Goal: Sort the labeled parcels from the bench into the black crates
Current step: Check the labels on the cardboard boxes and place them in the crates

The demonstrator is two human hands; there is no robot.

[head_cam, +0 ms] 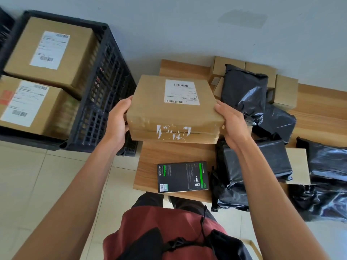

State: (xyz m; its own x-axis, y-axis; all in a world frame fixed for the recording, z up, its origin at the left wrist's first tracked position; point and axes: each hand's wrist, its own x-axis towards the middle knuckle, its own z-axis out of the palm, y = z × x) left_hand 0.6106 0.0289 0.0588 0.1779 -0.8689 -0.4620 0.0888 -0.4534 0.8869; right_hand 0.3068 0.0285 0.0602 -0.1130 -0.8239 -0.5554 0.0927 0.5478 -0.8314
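Looks like a small parcel-sorting / dispatch room, not a home. Evidence: black crate (pixel 105 102) left of the hands, already holding two cardboard boxes (pixel 47 53) with printed barcode shipping labels. Wooden bench (pixel 169 158) under and right of the hands, piled with black poly mailers (pixel 244 91) and small plain cartons (pixel 285 92). Bare pale wall, tiled floor.

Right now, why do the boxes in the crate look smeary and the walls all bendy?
Head view: motion blur streaks the two crated boxes and the black crate; the held box looks sharper. The wide-angle lens bends the bench and wall. Daylight glares off the black bags.
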